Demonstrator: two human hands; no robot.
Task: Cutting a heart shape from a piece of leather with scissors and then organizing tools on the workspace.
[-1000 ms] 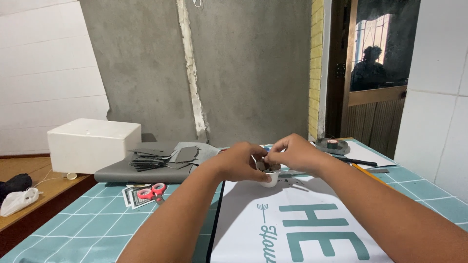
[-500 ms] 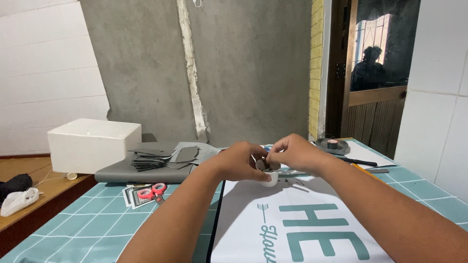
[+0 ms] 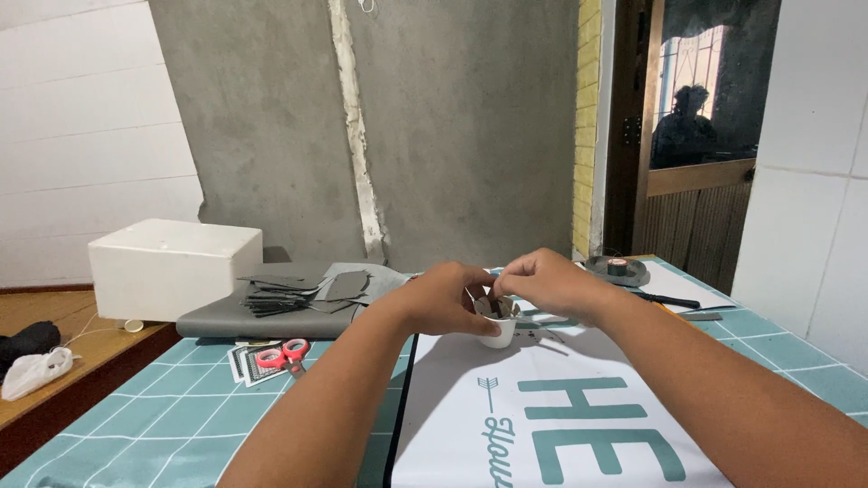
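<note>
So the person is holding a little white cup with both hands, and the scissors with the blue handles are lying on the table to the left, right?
Not quite. The head view shows the scissors have red handles, not blue. The rest is right: the left hand and the right hand are both on the little white cup, and the scissors lie on the table to the left.

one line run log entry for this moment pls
left hand: grips small white cup | right hand: fingers at cup mouth | cup on white sheet

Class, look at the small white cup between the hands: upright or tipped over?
Upright: the white cup stands on its base, mouth upward, dark pieces inside.
</note>
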